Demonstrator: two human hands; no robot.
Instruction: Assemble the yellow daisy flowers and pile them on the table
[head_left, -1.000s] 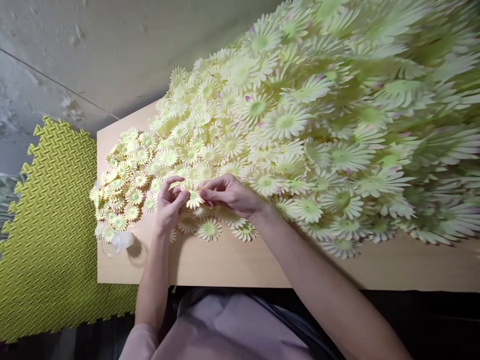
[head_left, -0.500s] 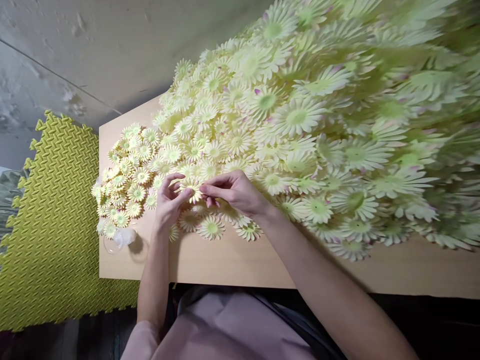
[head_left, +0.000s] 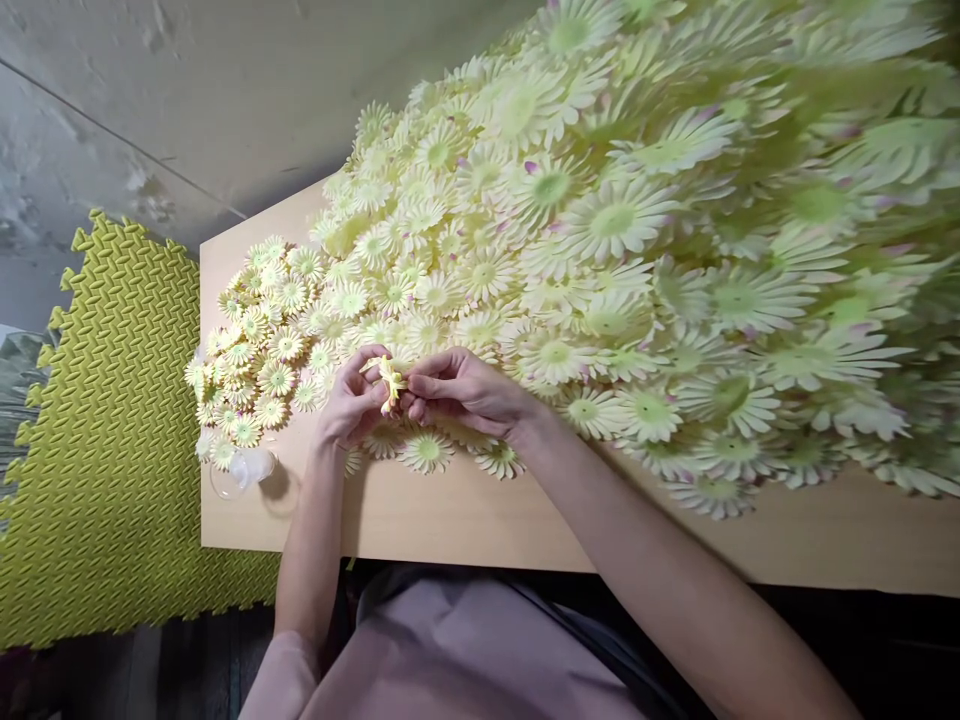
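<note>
Between my two hands is a pale yellow artificial flower head (head_left: 390, 384), turned edge-on so its petals stand nearly upright. My left hand (head_left: 355, 402) pinches it from the left with thumb and fingers. From the right, my right hand (head_left: 457, 388) has thumb and forefinger closed at the flower's other side; the exact contact is too small to make out. Just beyond and around both hands spreads a big heap of loose cream-yellow flower heads (head_left: 555, 355). To the left lies a group of smaller, layered flower heads (head_left: 274, 378).
A clear plastic cup-like container (head_left: 250, 468) stands near the left edge of the wooden table (head_left: 465, 520). Yellow foam mats (head_left: 127, 430) rise beyond that edge. A stained wall (head_left: 247, 90) runs along the back. Flowers heap high on the right.
The flower in my hands has turned from facing up to edge-on. Both hands stay close together at nearly the same spot, and the view has shifted slightly.
</note>
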